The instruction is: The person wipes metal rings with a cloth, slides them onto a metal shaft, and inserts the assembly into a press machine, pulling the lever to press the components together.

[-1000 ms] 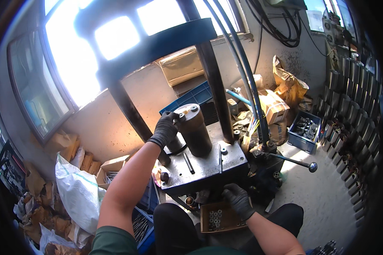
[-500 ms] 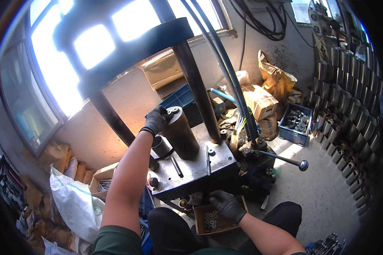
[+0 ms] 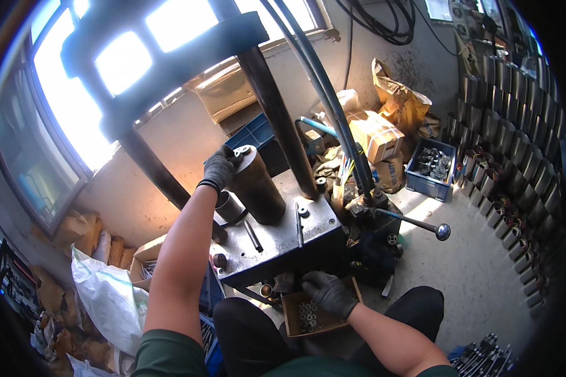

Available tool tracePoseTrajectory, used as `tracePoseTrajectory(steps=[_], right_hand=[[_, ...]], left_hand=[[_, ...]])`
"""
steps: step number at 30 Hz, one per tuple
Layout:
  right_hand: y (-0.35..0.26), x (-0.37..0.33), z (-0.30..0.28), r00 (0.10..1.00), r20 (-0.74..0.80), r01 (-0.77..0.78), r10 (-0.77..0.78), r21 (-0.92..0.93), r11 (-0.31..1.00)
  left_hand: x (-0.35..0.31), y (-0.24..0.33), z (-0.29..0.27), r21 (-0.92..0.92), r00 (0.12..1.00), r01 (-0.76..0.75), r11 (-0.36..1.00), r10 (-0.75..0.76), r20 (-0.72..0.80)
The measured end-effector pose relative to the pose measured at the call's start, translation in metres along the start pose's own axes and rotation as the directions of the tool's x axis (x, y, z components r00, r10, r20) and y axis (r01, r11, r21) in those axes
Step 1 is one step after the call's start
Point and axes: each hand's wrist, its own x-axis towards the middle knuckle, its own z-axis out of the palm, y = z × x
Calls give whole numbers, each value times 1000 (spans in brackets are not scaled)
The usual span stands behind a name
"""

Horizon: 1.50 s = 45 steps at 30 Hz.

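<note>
My left hand [image 3: 219,171], in a dark grey glove, is at the upper left rim of a tall dark metal cylinder [image 3: 258,188]. Its fingers are bent closed beside small washer-like rings [image 3: 244,149] on the cylinder's top; whatever they pinch is hidden. The cylinder stands upright on the steel bed [image 3: 277,242] of a press. Lower down, my right hand [image 3: 330,294], also gloved, hangs over a shallow cardboard box [image 3: 352,317] holding several small metal rings [image 3: 308,314]. Its fingers are drawn together, and I cannot see what is in them.
A short, wide metal sleeve [image 3: 229,207], two rods [image 3: 253,236] and a small ring [image 3: 304,212] rest on the bed. Press columns [image 3: 280,122] rise behind it. A ball-ended lever [image 3: 442,232] juts out right. A blue crate [image 3: 431,169] of parts and stacked metal tubes [image 3: 503,135] stand farther right.
The whole view has shifted slightly, so the scene sits a little higher and farther left. Both hands keep nearly the same places, at the cylinder's top and over the box.
</note>
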Motion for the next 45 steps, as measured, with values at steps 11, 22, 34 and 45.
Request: tracePoseTrajectory(steps=[11, 22, 34, 45], right_hand=[[0, 10, -9, 973, 120, 217, -198, -178, 960], [62, -1, 5, 853, 521, 207, -31, -283, 937], [39, 19, -40, 821, 458, -83, 340, -493, 866], [-10, 210, -36, 972, 232, 207, 20, -899, 385]], left_hand=[[-115, -6, 84, -144, 823, -568, 810, 554, -129], [-235, -6, 153, 220, 898, -385, 896, 308, 314], [-277, -23, 161, -511, 549, 774, -374, -8, 836], [-260, -4, 145, -690, 747, 623, -367, 19, 665]])
